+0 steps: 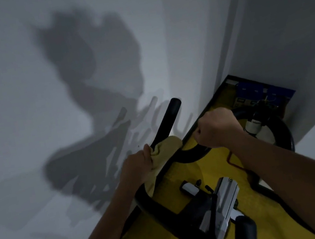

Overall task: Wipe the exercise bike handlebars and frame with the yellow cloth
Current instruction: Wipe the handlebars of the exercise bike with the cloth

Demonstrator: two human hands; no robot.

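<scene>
The black handlebars (pixel 168 118) of the exercise bike rise in the middle of the view, close to a white wall. My left hand (pixel 137 167) grips the yellow cloth (pixel 167 146), which is wrapped round the left bar below its upright end. My right hand (pixel 217 128) is curled round the curved centre part of the handlebars. Below my hands the black frame (pixel 168 211) and a silver stem post (pixel 226 197) run down toward the bottom edge.
A white wall (pixel 47 116) stands very close on the left, with my shadow on it. Under the bike lies a yellow mat (pixel 218 163) with a black border. A blue box (pixel 260 89) and an orange cord (pixel 234 160) sit near the corner.
</scene>
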